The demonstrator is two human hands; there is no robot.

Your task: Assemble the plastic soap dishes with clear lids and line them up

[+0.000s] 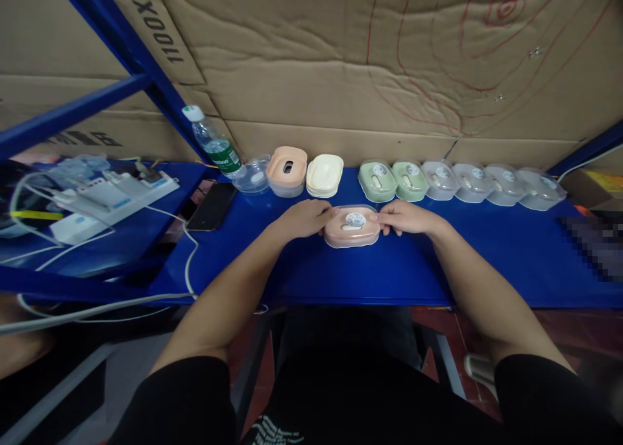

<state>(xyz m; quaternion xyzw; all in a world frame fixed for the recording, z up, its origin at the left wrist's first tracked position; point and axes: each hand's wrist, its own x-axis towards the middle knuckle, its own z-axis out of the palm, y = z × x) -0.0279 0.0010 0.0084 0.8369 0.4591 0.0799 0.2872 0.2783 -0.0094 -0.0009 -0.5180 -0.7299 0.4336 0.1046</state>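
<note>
A pink oval box (351,231) with a clear lid and a round white label lies on the blue table in front of me. My left hand (309,217) grips its left end, fingers closed round the edge. At the right end, my right hand (400,217) holds the box with the thumb on top of the lid. Behind it stand two green boxes, the left one (378,180) nearest to the pink box. Stacked cream trays (324,175) and stacked peach trays (287,167) sit to the back left.
Several grey lidded boxes (474,181) line the back right. Clear lids (253,174), a water bottle (214,143) and a black phone (212,206) are at the left. Farther left lie a power strip (114,205) and white cables. A person's arm (19,341) shows at the lower left.
</note>
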